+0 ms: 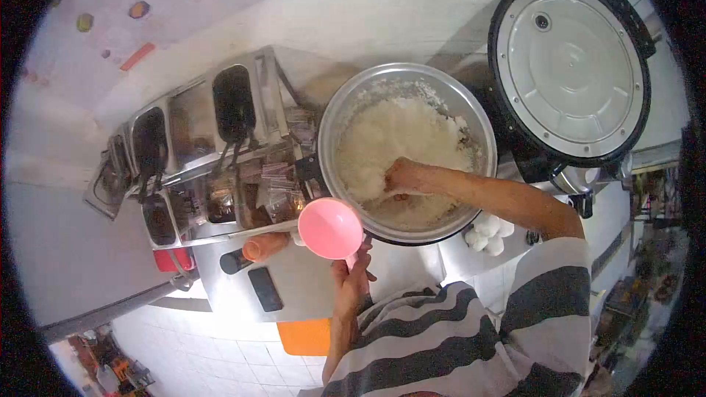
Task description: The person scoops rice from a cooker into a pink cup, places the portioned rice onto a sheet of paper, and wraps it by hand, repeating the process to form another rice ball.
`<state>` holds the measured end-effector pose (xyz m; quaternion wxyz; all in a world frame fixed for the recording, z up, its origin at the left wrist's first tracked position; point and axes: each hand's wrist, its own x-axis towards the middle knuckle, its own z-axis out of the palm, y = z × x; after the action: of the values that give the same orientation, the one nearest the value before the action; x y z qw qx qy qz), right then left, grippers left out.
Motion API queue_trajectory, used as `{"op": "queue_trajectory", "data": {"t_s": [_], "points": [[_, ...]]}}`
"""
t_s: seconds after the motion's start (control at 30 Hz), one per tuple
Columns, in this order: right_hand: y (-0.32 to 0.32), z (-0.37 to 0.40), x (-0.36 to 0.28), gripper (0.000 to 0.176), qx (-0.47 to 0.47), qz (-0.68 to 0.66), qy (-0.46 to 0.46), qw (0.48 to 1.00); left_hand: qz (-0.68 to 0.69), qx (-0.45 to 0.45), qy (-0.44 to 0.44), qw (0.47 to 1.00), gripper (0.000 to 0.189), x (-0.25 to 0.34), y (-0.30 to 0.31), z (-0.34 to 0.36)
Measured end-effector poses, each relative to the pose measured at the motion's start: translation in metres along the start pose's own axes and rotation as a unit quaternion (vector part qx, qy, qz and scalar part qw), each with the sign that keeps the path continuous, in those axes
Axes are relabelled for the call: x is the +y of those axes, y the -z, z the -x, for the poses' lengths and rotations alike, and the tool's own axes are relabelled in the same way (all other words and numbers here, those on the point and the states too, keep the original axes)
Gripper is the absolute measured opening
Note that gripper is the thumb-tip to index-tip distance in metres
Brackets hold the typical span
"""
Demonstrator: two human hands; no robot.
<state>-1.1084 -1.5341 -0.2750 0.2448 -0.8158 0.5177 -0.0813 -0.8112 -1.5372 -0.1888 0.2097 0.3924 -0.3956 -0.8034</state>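
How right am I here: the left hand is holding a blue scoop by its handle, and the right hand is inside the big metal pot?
One thing is off: the scoop is pink, not blue, as the head view shows. The left hand does hold it by its handle, and the right hand is inside the big metal pot.

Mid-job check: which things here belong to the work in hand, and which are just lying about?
In use:
- pot
- white grainy food, right hand in it
- pink scoop, in left hand
- probably big lid

Apparently just lying about:
- phone
- orange container
- white round things
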Motion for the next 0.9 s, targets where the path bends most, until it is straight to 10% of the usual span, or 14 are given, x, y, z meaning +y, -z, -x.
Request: {"op": "queue_trajectory", "data": {"t_s": [0.03, 0.07, 0.1, 0.23, 0.33, 0.4, 0.63, 0.7, 0.77, 0.9], "points": [[0.013, -0.002, -0.008, 0.015, 0.003, 0.004, 0.005, 1.000, -0.002, 0.002, -0.007, 1.000, 0.027, -0.001, -0.001, -0.001], [0.025, -0.001, -0.018, 0.012, 0.046, -0.302, -0.188, 0.934, -0.011, 0.013, -0.012, 1.000, 0.027, -0.002, -0.001, -0.002], [0.034, -0.001, -0.023, 0.010, 0.079, -0.567, -0.354, 0.739, -0.020, 0.025, -0.018, 0.999, 0.027, -0.002, -0.002, -0.002], [0.044, 0.012, -0.007, 0.007, 0.069, -0.583, -0.286, 0.757, -0.027, 0.016, -0.014, 0.999, 0.029, 0.015, 0.003, 0.001], [0.089, 0.026, -0.028, 0.008, 0.108, -0.427, -0.197, 0.876, -0.056, 0.022, -0.032, 0.998, 0.035, 0.038, 0.002, 0.009], [0.131, 0.035, -0.056, 0.009, 0.172, -0.574, -0.334, 0.728, -0.036, -0.003, -0.028, 0.999, 0.037, 0.041, 0.013, 0.009], [0.187, 0.061, -0.113, 0.015, 0.309, -0.441, -0.301, 0.787, -0.021, -0.185, 0.112, 0.976, 0.041, 0.053, -0.051, -0.024], [0.161, 0.062, -0.118, 0.027, 0.319, -0.367, -0.290, 0.824, 0.042, -0.190, 0.110, 0.975, 0.039, 0.032, -0.073, -0.049], [0.144, 0.058, -0.139, 0.041, 0.444, -0.017, -0.212, 0.870, 0.050, -0.178, 0.127, 0.974, 0.038, 0.035, -0.090, -0.061], [0.146, 0.072, -0.156, 0.055, 0.421, 0.026, -0.250, 0.872, -0.020, -0.139, 0.123, 0.982, 0.029, 0.037, -0.104, -0.057]]}}
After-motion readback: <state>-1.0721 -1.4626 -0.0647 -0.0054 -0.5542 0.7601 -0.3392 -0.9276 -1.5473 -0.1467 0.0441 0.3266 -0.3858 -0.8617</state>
